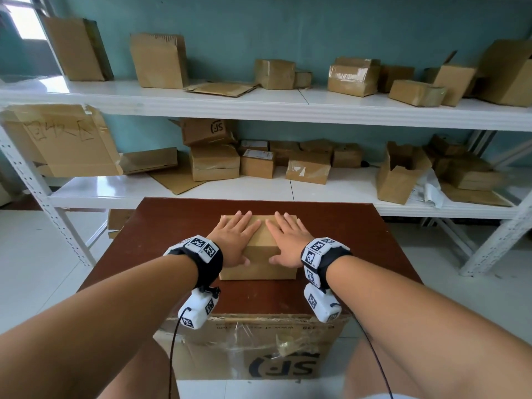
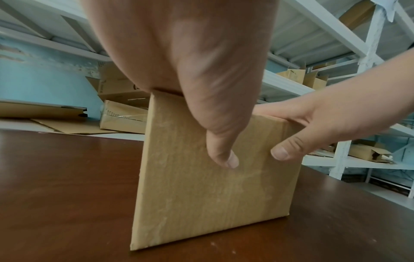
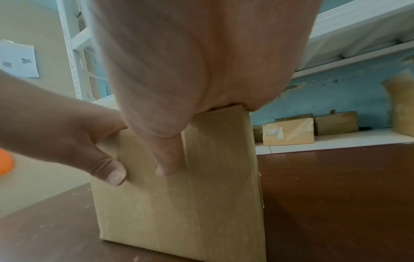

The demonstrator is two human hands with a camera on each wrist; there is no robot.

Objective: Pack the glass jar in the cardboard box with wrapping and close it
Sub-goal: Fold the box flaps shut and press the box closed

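A small brown cardboard box (image 1: pixel 262 246) stands closed in the middle of the dark red table (image 1: pixel 161 226). My left hand (image 1: pixel 234 240) lies flat on the left half of its top, fingers straight, thumb down the near face. My right hand (image 1: pixel 288 240) lies flat on the right half in the same way. In the left wrist view the box (image 2: pixel 201 195) shows its near face with both thumbs against it. The right wrist view shows the same box (image 3: pixel 190 203) from the other side. The jar and wrapping are not visible.
White metal shelves (image 1: pixel 288 108) behind the table carry several cardboard boxes and flattened sheets. A large taped box (image 1: pixel 259 349) marked SF sits below the table's near edge, between my knees. Pale tiled floor lies on both sides.
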